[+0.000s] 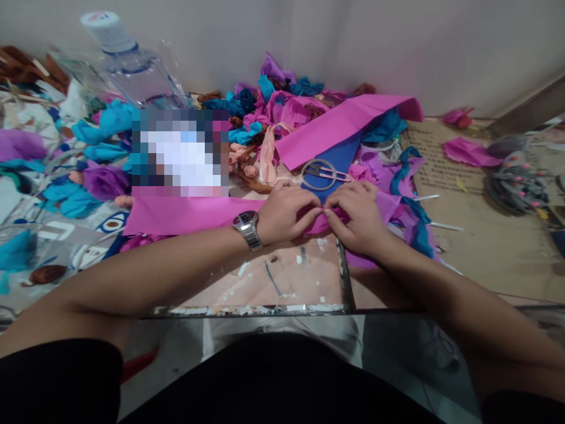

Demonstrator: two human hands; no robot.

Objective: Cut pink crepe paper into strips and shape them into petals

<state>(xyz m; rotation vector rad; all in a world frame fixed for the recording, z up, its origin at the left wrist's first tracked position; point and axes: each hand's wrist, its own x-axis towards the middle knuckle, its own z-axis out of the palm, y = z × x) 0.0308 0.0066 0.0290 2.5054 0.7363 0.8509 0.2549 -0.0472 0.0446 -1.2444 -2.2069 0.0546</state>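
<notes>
My left hand [291, 212], with a metal watch [248, 228] on its wrist, has its thumb and fingertips pressed together on pink crepe paper [315, 227]. My right hand [356, 217] pinches the same paper right beside it, and the two sets of fingertips touch. A long pink strip [189, 213] lies to the left, running under my left wrist. Just beyond my hands, a thin ring [303, 175] and a slim metal tool with a pinkish loop [342, 175] lie on blue paper [324, 184]. The tool's kind is unclear.
Behind lies a broad folded pink sheet [348, 126]. Crumpled coloured paper [247, 106] is heaped along the wall. A clear bottle with a white cap [108, 32] stands back left, near a blurred-out patch. Cardboard [477, 235] and a dark speckled bundle [514, 185] are at right.
</notes>
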